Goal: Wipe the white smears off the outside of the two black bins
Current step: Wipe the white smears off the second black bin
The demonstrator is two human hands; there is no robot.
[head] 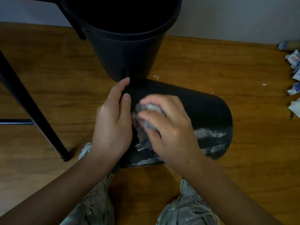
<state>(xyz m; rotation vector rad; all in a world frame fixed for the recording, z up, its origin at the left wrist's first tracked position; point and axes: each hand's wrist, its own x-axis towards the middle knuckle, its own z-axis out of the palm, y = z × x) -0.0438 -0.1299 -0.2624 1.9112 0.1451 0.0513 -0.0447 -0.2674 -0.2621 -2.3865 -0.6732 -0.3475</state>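
At the left edge of the wooden floor (48, 75) stand the thin black metal legs of a chair or stool (30, 104), matte and straight. Just right of them, the left hand (112, 120) curls over the rim end of the black plastic bin lying on its side (203, 108), fingers and thumb gripping the rim to keep the smooth cylinder from rolling. Behind it, toward the far wall, the second black plastic bin (126, 51) stands upright, tapered and clean on the side that shows; the two look to be touching or nearly so. The right hand (167, 127) clutches a crumpled grey-white cloth (146, 114) and presses it on the lying bin's curved side. Wiping of this first bin is, I judge, midway: the upper wall is bare black, while streaky white smears (209, 135) cover the near side toward its base, thick and dragged like paste. The next move calls for firm strokes rightward over those streaks, perhaps rolling the bin toward the shoes (186, 207). At the right edge of the floor lie crumpled white wrappers (294, 75).
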